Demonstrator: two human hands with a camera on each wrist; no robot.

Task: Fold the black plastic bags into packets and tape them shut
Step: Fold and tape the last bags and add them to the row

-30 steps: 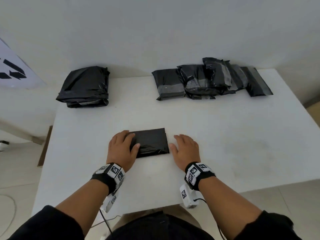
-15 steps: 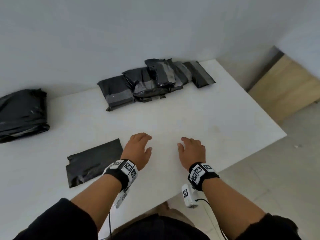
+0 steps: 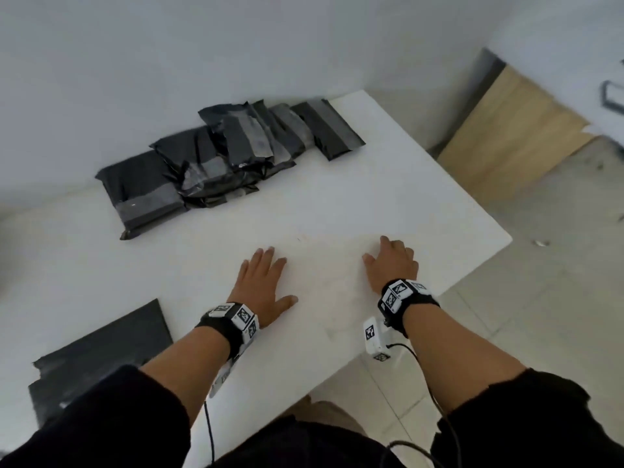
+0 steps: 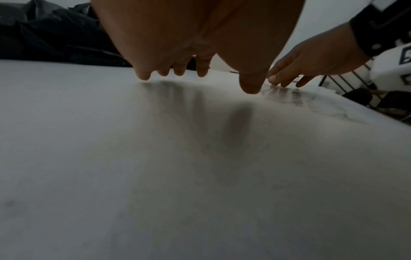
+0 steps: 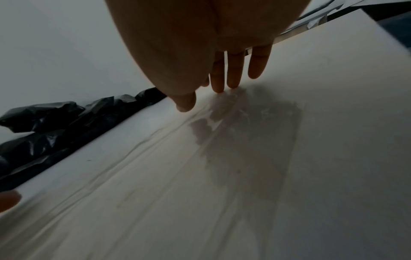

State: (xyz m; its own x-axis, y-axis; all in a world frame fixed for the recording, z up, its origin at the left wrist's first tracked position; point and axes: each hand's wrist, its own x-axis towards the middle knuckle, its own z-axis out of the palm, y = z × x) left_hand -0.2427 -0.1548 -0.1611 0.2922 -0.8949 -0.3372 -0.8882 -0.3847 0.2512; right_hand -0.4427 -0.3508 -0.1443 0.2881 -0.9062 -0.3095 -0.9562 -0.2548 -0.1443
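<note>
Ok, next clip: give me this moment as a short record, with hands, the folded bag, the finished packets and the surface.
left hand: open, fingers spread over the table, holding nothing
right hand: open, fingertips at the table, holding nothing
folded black bag: flat on the table, beside the left forearm, no tape visible, untouched
taped packets: overlapping pile at the table's far side, by the wall
table: white
tape roll: none in view

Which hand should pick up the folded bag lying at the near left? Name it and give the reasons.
Left. The left hand lies flat on the table, nearer the folded bag. The right hand is farther right and would have to cross over.
</note>
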